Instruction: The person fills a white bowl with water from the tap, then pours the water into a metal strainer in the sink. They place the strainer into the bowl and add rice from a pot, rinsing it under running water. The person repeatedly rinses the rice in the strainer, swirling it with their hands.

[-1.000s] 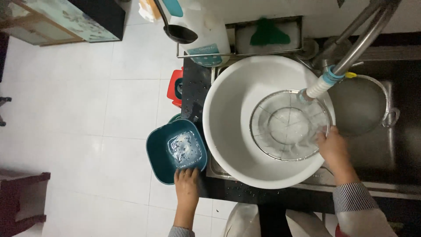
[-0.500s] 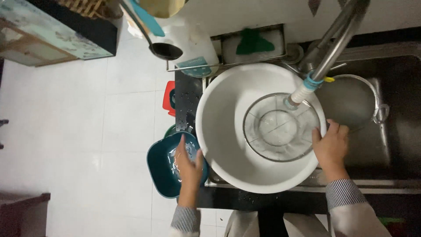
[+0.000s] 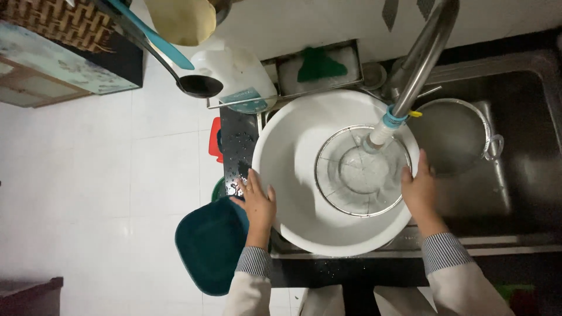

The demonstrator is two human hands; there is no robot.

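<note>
A big white basin (image 3: 293,152) sits in the steel sink with a round wire strainer (image 3: 360,172) inside it. The tap spout (image 3: 383,126) hangs over the strainer. My left hand (image 3: 256,202) rests on the basin's left rim, fingers spread. On the right rim lies my right hand (image 3: 418,190), its fingers at the strainer's edge. A dark teal bin (image 3: 211,243) stands on the floor just below my left hand.
A steel pot (image 3: 453,134) sits in the sink to the right of the basin. Behind the basin are a white jug (image 3: 234,70), a black ladle (image 3: 196,85) and a green sponge (image 3: 319,64) in a tray. White floor tiles (image 3: 88,175) lie left.
My left hand rose from the teal bin to the basin's left rim. The view has shifted, so the basin sits more to the centre. My right hand stays at the strainer.
</note>
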